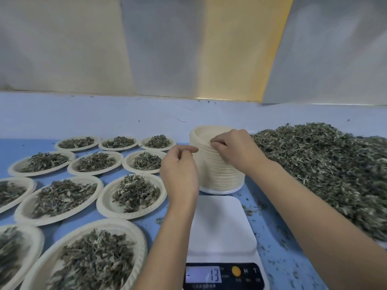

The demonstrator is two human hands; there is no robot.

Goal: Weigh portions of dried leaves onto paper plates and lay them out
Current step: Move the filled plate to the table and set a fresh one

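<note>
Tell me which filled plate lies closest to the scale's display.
The frontmost plate, lowest in the view, immediately left of the scale. Every other filled plate sits farther back or farther left.

We see both our arms bare, from the hands back to where the edge of the view cuts them off. Our left hand (179,170) and our right hand (234,147) are bare as well. The forearms are smooth, slim at the wrists and broader toward us. Knuckles and finger creases show as soft ridges on the backs of the hands. A slight blur hides finer detail such as the nails.
</note>
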